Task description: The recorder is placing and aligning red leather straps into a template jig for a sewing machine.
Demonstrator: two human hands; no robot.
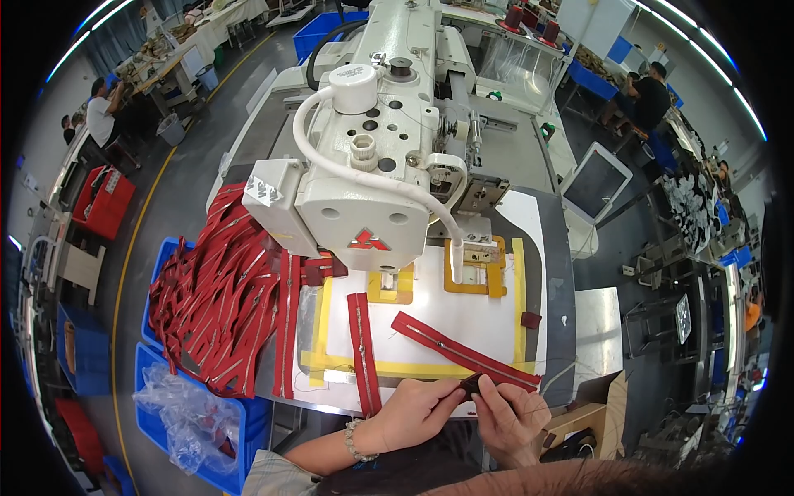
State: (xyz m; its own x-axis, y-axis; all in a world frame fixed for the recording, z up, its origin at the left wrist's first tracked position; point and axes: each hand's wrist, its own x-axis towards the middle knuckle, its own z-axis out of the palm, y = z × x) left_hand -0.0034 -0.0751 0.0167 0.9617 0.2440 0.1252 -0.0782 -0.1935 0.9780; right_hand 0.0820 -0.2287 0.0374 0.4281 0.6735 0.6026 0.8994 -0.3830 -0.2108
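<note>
My left hand (418,413), with a bead bracelet at the wrist, pinches a small dark piece (470,383) at the front edge of the machine bed. My right hand (509,422) grips the same piece with curled fingers; its exact shape is hard to make out. Just above the hands, a red zipper strip (447,351) lies diagonally on the white plate (434,322) with yellow taped edges. Another red zipper (361,339) lies upright to its left. A small red tab (531,319) sits at the plate's right side.
A white industrial sewing machine (360,219) stands over the plate. A heap of red zippers (211,306) lies at left, beside a blue bin with clear plastic (186,413). A cardboard box (587,413) and screen (597,182) are at right. Other people work at distant tables.
</note>
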